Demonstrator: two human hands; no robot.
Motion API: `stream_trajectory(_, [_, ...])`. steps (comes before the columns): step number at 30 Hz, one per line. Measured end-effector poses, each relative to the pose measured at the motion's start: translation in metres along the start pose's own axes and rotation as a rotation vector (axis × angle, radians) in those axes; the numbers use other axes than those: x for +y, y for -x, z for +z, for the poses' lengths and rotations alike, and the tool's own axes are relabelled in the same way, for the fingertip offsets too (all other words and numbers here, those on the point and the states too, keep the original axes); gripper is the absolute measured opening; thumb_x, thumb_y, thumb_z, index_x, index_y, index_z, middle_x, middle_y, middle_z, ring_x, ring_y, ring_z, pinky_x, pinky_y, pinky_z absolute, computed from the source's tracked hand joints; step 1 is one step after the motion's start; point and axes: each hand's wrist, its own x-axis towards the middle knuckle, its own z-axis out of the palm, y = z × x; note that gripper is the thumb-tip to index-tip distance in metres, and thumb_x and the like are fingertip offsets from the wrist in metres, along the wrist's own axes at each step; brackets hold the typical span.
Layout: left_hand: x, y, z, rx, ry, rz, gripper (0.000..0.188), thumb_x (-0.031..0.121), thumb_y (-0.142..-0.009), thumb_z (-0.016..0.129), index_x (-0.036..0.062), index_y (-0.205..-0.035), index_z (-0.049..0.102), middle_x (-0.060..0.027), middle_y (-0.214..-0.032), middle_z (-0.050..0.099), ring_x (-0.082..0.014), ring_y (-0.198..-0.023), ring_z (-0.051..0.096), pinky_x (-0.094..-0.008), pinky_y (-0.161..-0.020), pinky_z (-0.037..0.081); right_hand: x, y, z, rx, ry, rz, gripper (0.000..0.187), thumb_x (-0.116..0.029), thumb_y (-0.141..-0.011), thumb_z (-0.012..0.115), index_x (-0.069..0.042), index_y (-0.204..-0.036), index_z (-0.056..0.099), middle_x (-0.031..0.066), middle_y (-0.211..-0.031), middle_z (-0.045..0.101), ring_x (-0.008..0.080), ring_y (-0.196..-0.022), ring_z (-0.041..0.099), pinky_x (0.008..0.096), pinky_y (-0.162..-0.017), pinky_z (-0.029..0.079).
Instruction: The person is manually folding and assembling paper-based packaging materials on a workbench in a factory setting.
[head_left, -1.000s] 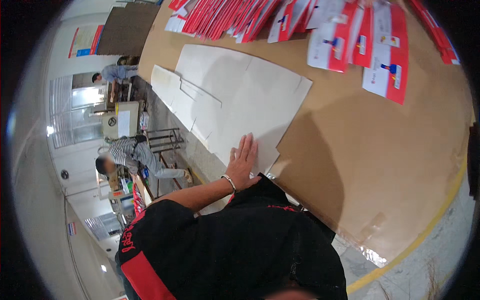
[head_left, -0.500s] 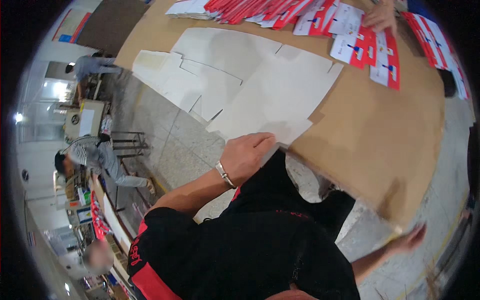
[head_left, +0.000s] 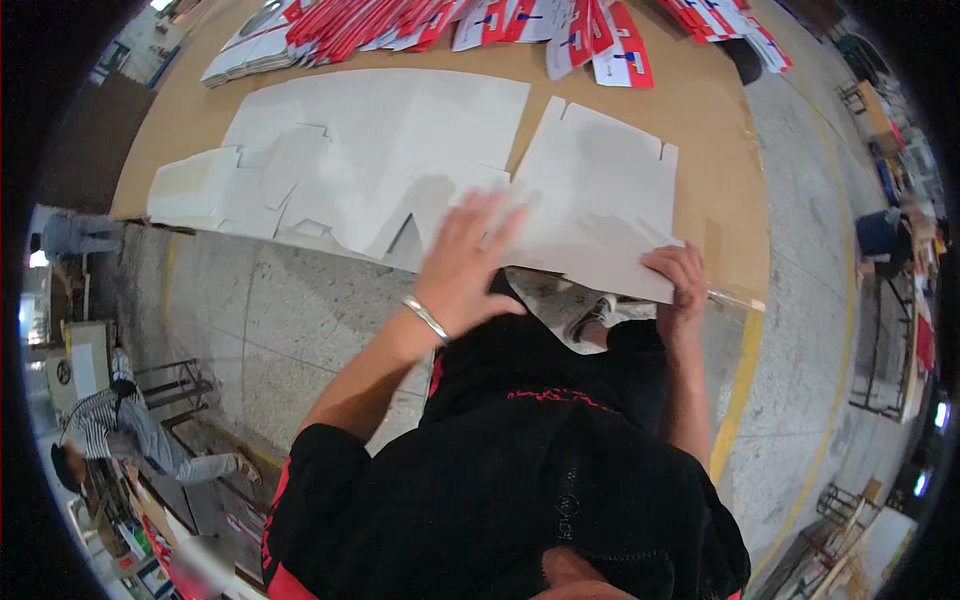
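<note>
White die-cut cardboard sheets lie flat along the near edge of the brown table. The right-hand cardboard sheet (head_left: 605, 190) has slots in its far edge, and its near edge overhangs the table. On its near right corner my right hand (head_left: 680, 275) is closed, fingers on top. My left hand (head_left: 465, 260) is open over the sheet's left part, fingers spread and slightly blurred; whether it touches is unclear. Further left lies more white cardboard (head_left: 370, 125) with cut lines and notches. A wedge of brown table shows between the two parts.
Red and white printed cards (head_left: 370, 25) are heaped along the far side of the brown table (head_left: 715, 150). More printed cards (head_left: 620, 50) lie to the right of them. Two people stand at the left by benches and a metal stool frame (head_left: 175, 385). A shoe (head_left: 592, 318) shows below the table.
My right hand has come up from beside the table onto the sheet's right corner. My left hand has left the near edge and opened. The right sheet has turned, and a gap shows beside it.
</note>
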Motion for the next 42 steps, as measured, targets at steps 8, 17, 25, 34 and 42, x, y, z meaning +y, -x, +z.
stream_trajectory(8, [-0.083,-0.039,0.074,-0.066,0.154,0.022,0.039,0.017,-0.072,0.077,0.0105,-0.109,0.068,-0.0048,-0.125,0.058,-0.0261,-0.126,0.045,-0.0480,-0.103,0.037,0.045,0.055,-0.058,0.085,-0.130,0.235,0.023,0.009,-0.071,0.059,-0.003,-0.089,0.066,0.0095,-0.094,0.063,0.0271,-0.103,0.058,0.0381,-0.096,0.043])
stream_trajectory(17, [-0.055,-0.067,0.124,0.222,0.167,-0.244,0.028,0.027,-0.075,0.075,0.0109,-0.097,0.072,-0.0016,-0.120,0.060,-0.0239,-0.114,0.050,-0.0431,-0.092,0.038,0.064,0.102,-0.047,0.062,0.128,0.399,0.042,0.003,-0.071,0.064,-0.006,-0.112,0.062,0.0108,-0.109,0.064,0.0297,-0.105,0.059,0.0363,-0.094,0.045])
stream_trajectory(25, [-0.012,-0.088,0.130,-0.165,0.431,0.369,0.029,0.016,-0.080,0.069,0.0045,-0.106,0.066,-0.0090,-0.126,0.060,-0.0289,-0.127,0.047,-0.0515,-0.110,0.029,0.069,0.084,-0.036,0.272,-0.052,0.916,0.076,-0.018,-0.072,0.079,-0.009,-0.139,0.044,0.0106,-0.107,0.062,0.0226,-0.088,0.064,0.0362,-0.078,0.050])
stream_trajectory(34, [0.017,-0.107,0.180,0.131,0.009,0.166,0.030,0.017,-0.084,0.060,0.0013,-0.109,0.064,-0.0070,-0.134,0.054,-0.0320,-0.133,0.039,-0.0630,-0.110,0.018,0.090,0.089,0.000,0.771,-0.200,0.944,0.077,-0.010,-0.079,0.076,0.002,-0.142,0.033,0.0124,-0.131,0.045,0.0193,-0.102,0.054,0.0314,-0.085,0.046])
stream_trajectory(42, [0.061,-0.114,0.186,-0.272,-0.228,0.426,0.085,0.041,-0.081,0.061,-0.0048,-0.144,0.028,-0.0173,-0.156,0.020,-0.0295,-0.146,0.013,-0.0622,-0.114,0.005,0.017,0.091,0.069,0.236,-1.280,1.314,0.032,-0.025,-0.096,0.058,-0.001,-0.117,0.055,0.0046,-0.108,0.060,0.0146,-0.099,0.056,0.0310,-0.086,0.046])
